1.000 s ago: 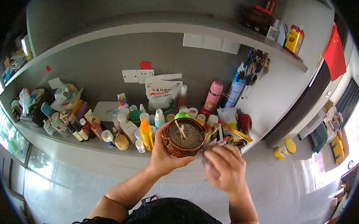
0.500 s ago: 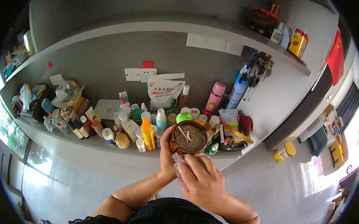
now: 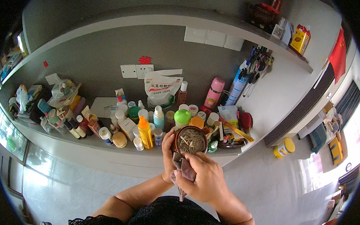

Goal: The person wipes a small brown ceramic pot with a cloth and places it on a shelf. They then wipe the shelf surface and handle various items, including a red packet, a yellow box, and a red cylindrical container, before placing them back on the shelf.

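Left hand (image 3: 169, 152) wraps around the left side of a round brown bowl (image 3: 190, 140), fingers curled on its wall, clamped on it. The bowl sits at the front edge of the grey shelf (image 3: 84, 146), filled with pale ash-like matter and short stick ends. Right hand (image 3: 204, 177) is just below the bowl, fingers closed on a crumpled brownish cloth (image 3: 184, 169); the cloth touches the bowl's near wall and a strip of it hangs down past the wrist. Both forearms come in from the lower edge, over a black top.

Around the bowl: orange squeeze bottle (image 3: 145, 132) just to its left, green-capped jar (image 3: 182, 117) behind it, light blue bottle (image 3: 158, 117) near that, bundle of yellow sticks (image 3: 236, 131) to the right, red round case (image 3: 246, 121) past them. A pink flask (image 3: 214, 92) and a white printed bag (image 3: 162, 88) stand against the back wall under a white wall socket (image 3: 137, 71). Many small bottles and jars crowd the shelf's left part. A yellow-lidded tub (image 3: 284, 147) sits on the floor, well apart to the right. Upper shelf holds a yellow carton (image 3: 300, 38).
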`<act>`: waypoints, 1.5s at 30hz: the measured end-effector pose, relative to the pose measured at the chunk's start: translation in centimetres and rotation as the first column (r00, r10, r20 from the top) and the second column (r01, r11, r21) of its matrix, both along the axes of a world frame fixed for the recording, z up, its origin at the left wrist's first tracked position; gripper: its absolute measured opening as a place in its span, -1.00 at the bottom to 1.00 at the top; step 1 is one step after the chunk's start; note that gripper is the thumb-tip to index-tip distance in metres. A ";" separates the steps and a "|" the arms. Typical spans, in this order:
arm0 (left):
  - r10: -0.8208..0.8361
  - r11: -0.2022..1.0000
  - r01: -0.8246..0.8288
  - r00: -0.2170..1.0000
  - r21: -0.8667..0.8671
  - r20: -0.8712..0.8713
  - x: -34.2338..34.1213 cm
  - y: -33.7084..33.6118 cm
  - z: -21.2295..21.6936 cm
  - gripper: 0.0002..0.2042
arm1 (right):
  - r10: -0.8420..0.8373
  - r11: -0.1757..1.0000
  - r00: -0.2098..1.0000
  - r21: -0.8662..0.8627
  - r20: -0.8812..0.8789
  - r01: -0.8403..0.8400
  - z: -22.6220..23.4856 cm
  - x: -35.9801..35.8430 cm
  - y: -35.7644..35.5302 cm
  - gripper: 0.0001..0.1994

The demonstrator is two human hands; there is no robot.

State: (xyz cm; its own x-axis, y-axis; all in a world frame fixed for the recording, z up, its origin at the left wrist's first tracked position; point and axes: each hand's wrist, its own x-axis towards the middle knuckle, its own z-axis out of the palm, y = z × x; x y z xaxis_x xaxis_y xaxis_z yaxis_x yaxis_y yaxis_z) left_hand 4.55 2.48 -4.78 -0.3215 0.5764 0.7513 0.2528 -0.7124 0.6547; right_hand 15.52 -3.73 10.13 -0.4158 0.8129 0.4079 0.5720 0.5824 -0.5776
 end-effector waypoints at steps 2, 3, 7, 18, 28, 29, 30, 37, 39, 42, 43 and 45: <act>-0.051 0.999 0.052 0.997 -0.017 0.060 0.0 0.4 -1.1 -0.17 | 0.028 0.998 1.000 -0.049 -0.006 -0.028 -0.2 0.2 0.2 -0.54; -0.074 0.997 0.077 0.994 -0.027 0.086 -0.1 0.5 -1.2 -0.16 | 0.042 0.998 0.999 -0.039 0.015 -0.042 -0.3 0.4 0.1 -0.55; -0.178 0.973 0.204 0.962 -0.109 0.205 0.0 -0.7 1.6 -0.04 | 0.052 0.999 0.997 0.004 0.057 -0.053 -1.4 1.3 -1.4 -0.56; -0.524 0.581 0.803 0.495 -0.134 0.694 -2.6 -1.9 5.5 -0.05 | -0.192 0.978 0.930 0.018 -0.312 0.208 -3.3 5.4 4.8 -0.70; -0.591 0.459 0.878 0.417 -0.137 0.691 -4.9 -0.8 7.5 -0.11 | -0.079 0.923 0.939 0.332 -0.334 0.196 -1.3 3.7 2.9 -0.61; -0.588 0.450 0.880 0.419 -0.151 0.692 -4.6 -1.1 7.6 -0.12 | -0.089 0.911 0.944 0.358 -0.317 0.206 -1.3 3.4 3.0 -0.61; -0.586 0.454 0.880 0.413 -0.139 0.697 -4.5 -1.1 7.8 -0.13 | -0.096 0.895 0.949 0.390 -0.301 0.214 -1.3 3.2 3.2 -0.61; -0.571 0.399 0.910 0.346 -0.117 0.745 -5.8 -1.3 9.9 -0.27 | -0.027 0.981 0.953 0.177 -0.301 0.084 -2.6 4.5 1.6 -0.69; -0.548 0.378 0.917 0.334 -0.129 0.767 -5.6 -1.4 10.5 -0.30 | -0.114 0.934 0.901 0.263 -0.419 0.240 -1.7 3.5 3.0 -0.68; -0.535 0.373 0.916 0.345 -0.150 0.771 -5.3 -1.4 11.1 -0.35 | -0.095 0.858 0.951 0.460 -0.294 0.228 -1.1 1.6 3.4 -0.64; -0.528 0.383 0.913 0.340 -0.139 0.778 -5.1 -1.3 11.4 -0.35 | -0.147 0.804 0.961 0.538 -0.235 0.254 -1.8 1.3 2.9 -0.58; -0.600 0.383 0.921 0.304 -0.068 0.740 -4.7 -0.4 11.4 -0.37 | -0.051 0.827 0.991 0.551 -0.126 0.112 -3.0 1.6 1.2 -0.55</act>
State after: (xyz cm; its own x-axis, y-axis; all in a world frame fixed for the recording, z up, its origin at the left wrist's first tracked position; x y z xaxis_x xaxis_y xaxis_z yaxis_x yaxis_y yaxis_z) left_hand -0.11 2.08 6.64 0.2507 0.9413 0.2260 -0.7382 0.0348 0.6737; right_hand 17.11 -2.55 7.15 -0.2897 0.4644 0.8369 0.5884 0.7761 -0.2270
